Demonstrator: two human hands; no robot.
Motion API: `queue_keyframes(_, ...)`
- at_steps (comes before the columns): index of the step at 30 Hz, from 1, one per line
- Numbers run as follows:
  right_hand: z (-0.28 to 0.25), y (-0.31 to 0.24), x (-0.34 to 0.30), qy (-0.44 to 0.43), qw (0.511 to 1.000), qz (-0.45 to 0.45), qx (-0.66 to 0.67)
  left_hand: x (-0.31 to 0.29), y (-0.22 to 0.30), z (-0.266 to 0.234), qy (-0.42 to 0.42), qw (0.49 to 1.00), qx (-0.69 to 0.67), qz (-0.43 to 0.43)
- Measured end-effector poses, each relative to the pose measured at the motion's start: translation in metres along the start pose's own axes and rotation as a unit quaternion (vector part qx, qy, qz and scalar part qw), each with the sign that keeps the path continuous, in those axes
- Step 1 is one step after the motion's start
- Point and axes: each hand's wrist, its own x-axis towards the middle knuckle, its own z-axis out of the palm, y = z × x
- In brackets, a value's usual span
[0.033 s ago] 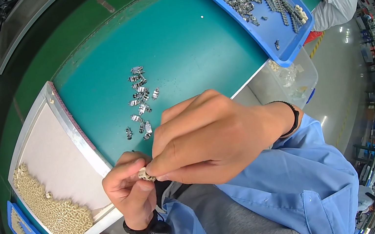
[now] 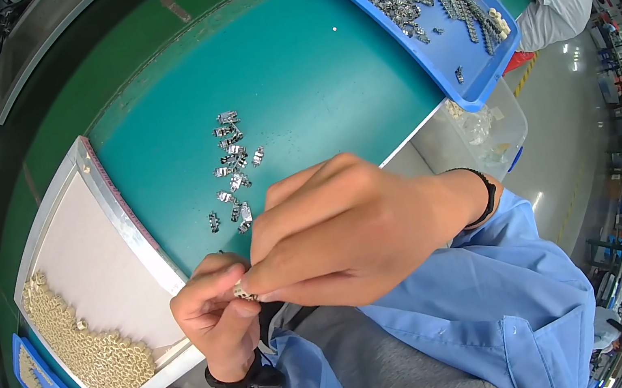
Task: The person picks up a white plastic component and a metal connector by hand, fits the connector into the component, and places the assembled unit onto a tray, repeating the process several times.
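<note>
Between both hands, over the table's near edge, is a small cream-coloured ring-shaped part [image 2: 243, 292]. My left hand [image 2: 217, 312] pinches it between thumb and fingers. From the other side my right hand [image 2: 342, 230] closes its thumb and forefinger on the same part; most of it is hidden by the fingertips. Beyond my hands, a loose column of small shiny metal clips [image 2: 233, 158] lies on the green tabletop [image 2: 291, 74].
At left, a white-framed tray [image 2: 107, 228] holds a heap of small cream parts [image 2: 88, 338]. A blue tray [image 2: 429, 63] at far right carries metal pieces and cream rings. Below it stands a clear bin [image 2: 500, 121]. A co-worker [image 2: 559, 4] reaches in at upper right.
My fingers have shifted very slightly around the cream part, which shows a little less now. Everything on the table lies as before.
</note>
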Motion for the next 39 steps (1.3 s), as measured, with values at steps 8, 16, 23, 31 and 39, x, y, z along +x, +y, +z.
queue_keyframes(8, -0.003, 0.022, -0.011, 0.015, 0.999, -0.009, -0.049, 0.02, 0.028, 0.02, 0.049, 0.971, 0.185, -0.141)
queue_keyframes(16, -0.033, 0.092, -0.043, 0.005, 0.955, 0.089, -0.281, 0.201, 0.022, 0.025, -0.025, 0.825, 0.565, -0.002)
queue_keyframes(23, -0.038, 0.113, -0.048, -0.069, 0.938, 0.064, -0.333, 0.386, -0.075, 0.0, -0.032, 0.796, 0.597, 0.089)
queue_keyframes(31, -0.066, 0.122, -0.047, 0.0, 0.957, 0.134, -0.259, 0.451, -0.124, 0.021, -0.069, 0.785, 0.616, 0.027)
queue_keyframes(39, -0.043, 0.115, -0.038, -0.012, 0.966, 0.135, -0.222, 0.395, -0.051, 0.008, -0.012, 0.79, 0.598, 0.138)
